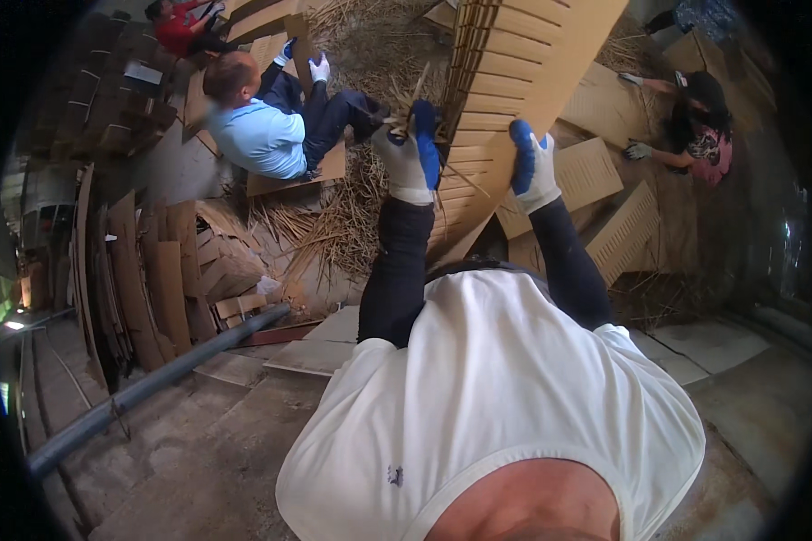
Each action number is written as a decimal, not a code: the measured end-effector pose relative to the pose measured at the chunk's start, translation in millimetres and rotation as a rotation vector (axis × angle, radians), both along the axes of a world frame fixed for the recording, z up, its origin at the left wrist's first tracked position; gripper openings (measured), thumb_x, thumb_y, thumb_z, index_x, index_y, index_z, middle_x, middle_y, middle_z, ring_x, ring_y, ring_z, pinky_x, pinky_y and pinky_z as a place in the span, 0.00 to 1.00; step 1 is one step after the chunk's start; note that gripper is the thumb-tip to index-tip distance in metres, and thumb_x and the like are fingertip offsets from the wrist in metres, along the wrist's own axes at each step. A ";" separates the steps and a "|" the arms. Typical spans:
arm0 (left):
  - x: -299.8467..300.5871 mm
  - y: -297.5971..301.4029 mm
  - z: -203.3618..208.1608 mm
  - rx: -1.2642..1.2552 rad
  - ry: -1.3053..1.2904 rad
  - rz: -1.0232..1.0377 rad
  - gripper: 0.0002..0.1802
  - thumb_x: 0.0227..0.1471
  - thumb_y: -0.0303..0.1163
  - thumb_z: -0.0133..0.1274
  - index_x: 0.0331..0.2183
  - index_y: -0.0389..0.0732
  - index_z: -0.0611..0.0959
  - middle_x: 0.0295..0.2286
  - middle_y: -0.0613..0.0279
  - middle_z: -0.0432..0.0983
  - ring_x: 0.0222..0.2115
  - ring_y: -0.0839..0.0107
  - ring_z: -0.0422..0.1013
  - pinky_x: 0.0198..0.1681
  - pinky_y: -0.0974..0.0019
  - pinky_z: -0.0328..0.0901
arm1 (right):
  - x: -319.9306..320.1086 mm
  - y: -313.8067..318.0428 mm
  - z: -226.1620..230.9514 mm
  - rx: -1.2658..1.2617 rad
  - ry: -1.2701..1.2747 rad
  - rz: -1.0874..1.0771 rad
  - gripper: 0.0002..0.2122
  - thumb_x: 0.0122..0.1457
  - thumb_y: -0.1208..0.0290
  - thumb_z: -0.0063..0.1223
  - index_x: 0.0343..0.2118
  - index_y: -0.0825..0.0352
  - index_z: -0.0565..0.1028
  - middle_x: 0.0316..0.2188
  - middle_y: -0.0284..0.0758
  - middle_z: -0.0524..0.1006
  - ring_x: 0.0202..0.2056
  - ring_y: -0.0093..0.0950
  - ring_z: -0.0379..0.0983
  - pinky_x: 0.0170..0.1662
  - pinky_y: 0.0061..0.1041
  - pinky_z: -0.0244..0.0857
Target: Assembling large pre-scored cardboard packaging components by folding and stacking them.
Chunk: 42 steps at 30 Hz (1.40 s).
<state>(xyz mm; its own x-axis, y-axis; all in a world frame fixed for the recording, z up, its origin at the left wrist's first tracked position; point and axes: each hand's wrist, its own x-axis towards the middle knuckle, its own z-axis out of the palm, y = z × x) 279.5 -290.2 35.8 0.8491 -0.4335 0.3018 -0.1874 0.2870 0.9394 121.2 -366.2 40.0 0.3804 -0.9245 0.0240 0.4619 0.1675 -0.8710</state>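
Head view, 12 o'clock: left hand (410,160) clasps scrap strips (408,96); right hand (533,168), closure unclear, apparently steadies cardboard stack (492,117).

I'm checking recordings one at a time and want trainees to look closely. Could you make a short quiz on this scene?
1. True or false: the left hand and right hand are both gloved.

2. Which pattern shows on the cardboard stack between the hands?
a) large circles
b) parallel slots
c) a spiral

3. Fill in the blank: the long grey pipe lies to the ____ of the person wearing the camera.

Key:
1. True; both gloves are white with blue.
2. b
3. left
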 end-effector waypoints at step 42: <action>0.5 18.3 36.1 -0.216 0.541 -0.415 0.15 0.56 0.37 0.53 0.36 0.33 0.82 0.29 0.61 0.79 0.29 0.75 0.75 0.36 0.73 0.69 | 4.3 3.7 -11.2 0.056 -0.066 0.011 0.18 0.59 0.63 0.54 0.47 0.70 0.71 0.41 0.32 0.75 0.40 0.21 0.71 0.45 0.24 0.66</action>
<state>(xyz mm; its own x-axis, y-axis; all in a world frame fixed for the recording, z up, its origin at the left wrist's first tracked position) 279.9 -271.9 72.0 0.6819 -0.7314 0.0004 0.4542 0.4238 0.7836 125.6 -362.6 28.8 0.3898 -0.9209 -0.0018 0.5162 0.2201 -0.8277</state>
